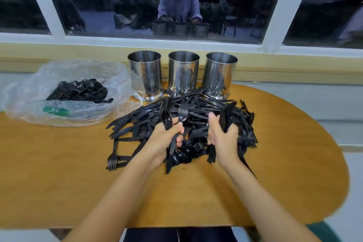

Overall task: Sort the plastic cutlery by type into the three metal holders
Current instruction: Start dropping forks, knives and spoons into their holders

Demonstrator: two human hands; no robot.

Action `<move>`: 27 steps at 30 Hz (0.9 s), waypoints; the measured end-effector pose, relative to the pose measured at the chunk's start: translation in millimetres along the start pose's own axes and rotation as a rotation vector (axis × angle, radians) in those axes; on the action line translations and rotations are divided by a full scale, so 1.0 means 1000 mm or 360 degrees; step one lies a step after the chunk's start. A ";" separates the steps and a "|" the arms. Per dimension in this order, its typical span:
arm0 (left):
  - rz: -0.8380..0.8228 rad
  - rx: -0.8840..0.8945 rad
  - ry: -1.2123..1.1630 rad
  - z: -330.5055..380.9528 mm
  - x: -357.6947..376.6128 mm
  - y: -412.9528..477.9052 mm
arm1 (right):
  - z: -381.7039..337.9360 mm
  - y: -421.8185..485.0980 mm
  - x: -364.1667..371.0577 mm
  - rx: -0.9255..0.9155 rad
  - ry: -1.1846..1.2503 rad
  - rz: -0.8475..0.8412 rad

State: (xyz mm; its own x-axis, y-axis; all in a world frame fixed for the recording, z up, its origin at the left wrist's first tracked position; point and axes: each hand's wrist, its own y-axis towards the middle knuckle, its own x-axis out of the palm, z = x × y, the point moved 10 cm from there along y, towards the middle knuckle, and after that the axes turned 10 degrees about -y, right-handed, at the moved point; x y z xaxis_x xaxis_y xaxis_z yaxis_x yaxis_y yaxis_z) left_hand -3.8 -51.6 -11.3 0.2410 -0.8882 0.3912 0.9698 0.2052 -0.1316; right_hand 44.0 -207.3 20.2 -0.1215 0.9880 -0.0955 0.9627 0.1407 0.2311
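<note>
Three holders stand in a row at upper centre of the frame, at the far edge of the table (59, 173): the left holder (145, 76), middle holder (183, 76) and right holder (221, 76). They are upright and close together, and their insides are too dark to show any contents.

Just in front of them, touching their bases, lies the pile (196, 108) of black cutlery, with forks, knives and spoons tangled together at mid-frame. A single fork (113, 160) lies at the pile's lower left edge, and spoons (180, 156) show at its near edge between the wrists.

At upper left a clear bag (82, 68) lies open on the table beside the left holder, with more black cutlery (78, 90) inside and a green patch (57, 111) near its front.

The left hand (163, 139) is closed round a bundle of forks (166, 112), tines up, above the pile. The right hand (222, 135) grips a bundle of knives (226, 118), also over the pile.
</note>
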 end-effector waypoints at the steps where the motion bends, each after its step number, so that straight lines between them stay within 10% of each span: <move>1: -0.0009 0.0006 0.0013 -0.001 0.003 0.000 | 0.010 -0.006 0.001 0.0011 -0.0027 -0.0020; 27: 0.0269 0.0260 -0.0125 0.113 -0.123 0.107 | -0.115 0.285 0.230 -0.0451 -0.0438 -0.0039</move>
State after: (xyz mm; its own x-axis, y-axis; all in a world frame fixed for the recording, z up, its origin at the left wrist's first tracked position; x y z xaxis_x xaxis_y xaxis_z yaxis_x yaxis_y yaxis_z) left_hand 74.3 125.8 29.8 0.3962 -0.8022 0.4466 0.9070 0.4175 -0.0548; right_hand 262.4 67.2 175.8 -0.0374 0.9356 -0.3512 0.8507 0.2142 0.4800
